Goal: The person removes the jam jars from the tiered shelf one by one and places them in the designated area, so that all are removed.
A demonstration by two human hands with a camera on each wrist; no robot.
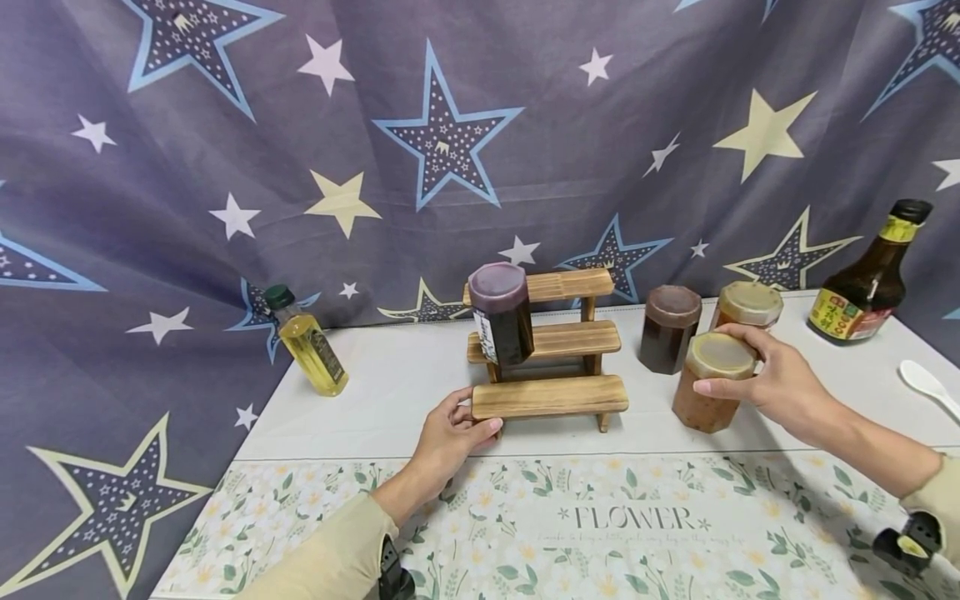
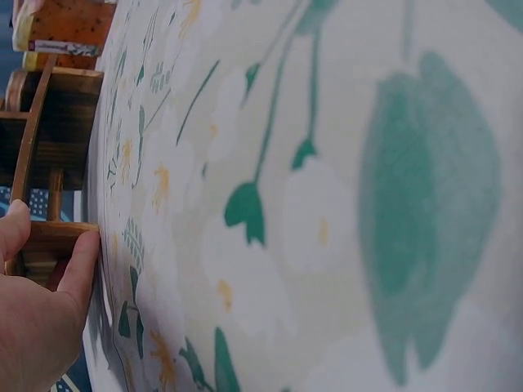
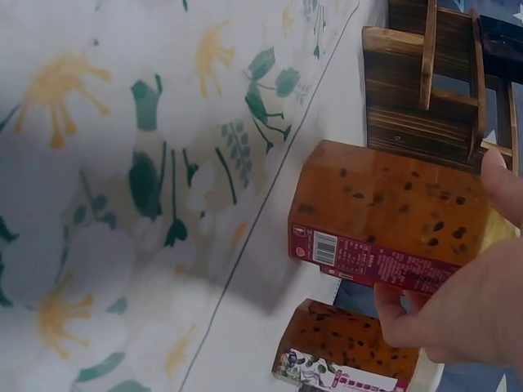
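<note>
My left hand (image 1: 447, 435) grips the left end of the lowest step of a three-step wooden rack (image 1: 551, 398), thumb in front. The left wrist view shows that hand (image 2: 37, 331) pinching the dark brown wood (image 2: 61, 230). A dark jar (image 1: 513, 335) with a purplish lid stands at the left end of the middle step. To the right of the rack, my right hand (image 1: 787, 379) holds an octagonal jam jar (image 1: 703, 400) near its pale lid. In the right wrist view this jar (image 3: 380, 196) shows orange jam with black seeds and a maroon label.
Behind the held jar stand a dark brown jar (image 1: 667, 333) and another seeded orange jam jar (image 1: 750, 304). A sauce bottle (image 1: 855, 300) and a white spoon (image 1: 926, 383) lie farther right. An oil bottle (image 1: 311, 350) stands left, before a starry curtain (image 1: 420, 242).
</note>
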